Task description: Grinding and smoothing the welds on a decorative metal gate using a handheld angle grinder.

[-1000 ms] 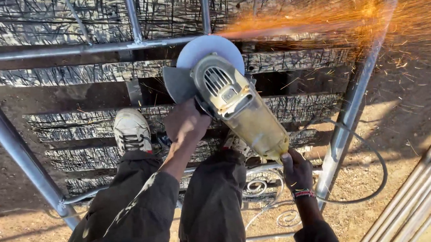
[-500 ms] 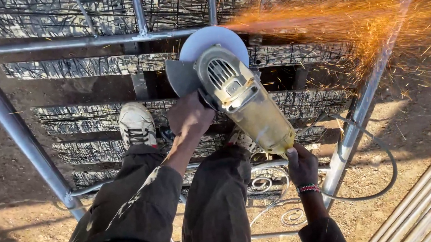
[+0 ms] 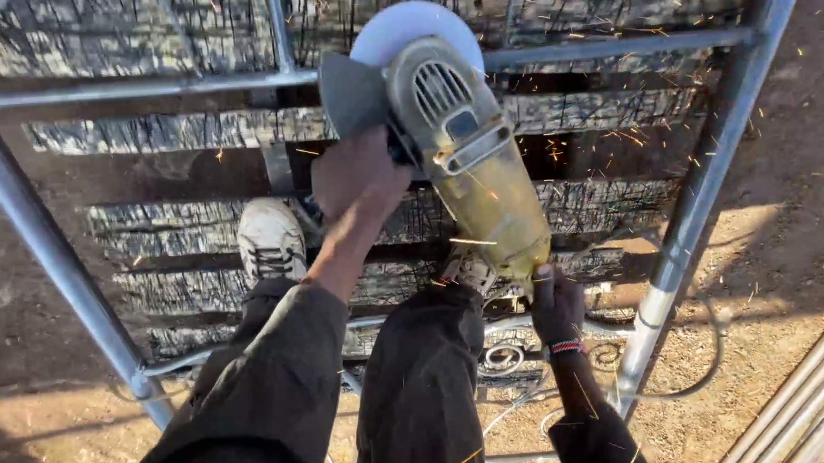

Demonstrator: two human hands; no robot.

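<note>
Here, both hands wrapped firmly around a yellow angle grinder [image 3: 470, 161]. Left hand [image 3: 356, 173] clenched on the side handle just beside the grey guard [image 3: 351, 92]; right hand [image 3: 555, 304] closed around the tail end of the body, a beaded band on its wrist. Grinder held out in front, pointing away from the hands, its pale disc [image 3: 414, 26] up at the far end, just past the left hand. Disc at or just above a horizontal metal bar [image 3: 136, 89]; contact impossible to tell from this angle. Orange sparks [image 3: 616, 138] scattered to the right of the disc and over the right hand, a few down near the right sleeve.

Beyond and below the hands, rows of dark, cracked slats [image 3: 168, 132] inside a frame of grey metal tubing. One slanted tube [image 3: 41, 245] well off to the left of the left hand, another slanted tube [image 3: 705, 194] just to the right of the right hand. Under the left forearm, a white shoe [image 3: 270, 240] planted on the slats. Dark trouser legs [image 3: 412, 384] below the hands. A cable [image 3: 698, 381] looping over sandy ground beneath the right hand. More pale tubes [image 3: 822, 388] lying at the lower right, apart from the right hand.
</note>
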